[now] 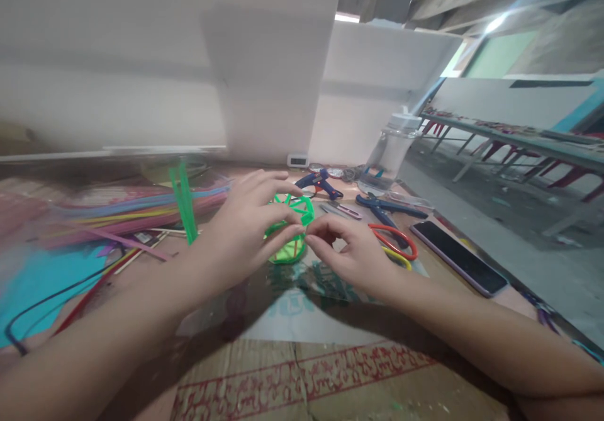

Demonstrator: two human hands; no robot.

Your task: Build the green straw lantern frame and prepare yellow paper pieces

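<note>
A small bright green openwork craft piece, built from thin strips, stands in the middle of the work surface. My left hand curves over it from the left, with its fingers against the upper side and covering part of it. Close to the piece's right edge is my right hand. Its thumb and forefinger are pinched together; anything between them is too small to make out. Under both hands lies a clear plastic sheet with green print.
Behind the hands lie a blue glue gun, thread snips and blue-handled pliers. Rightward are red-handled scissors, a phone and a water bottle. Green strips and coloured strips lie left.
</note>
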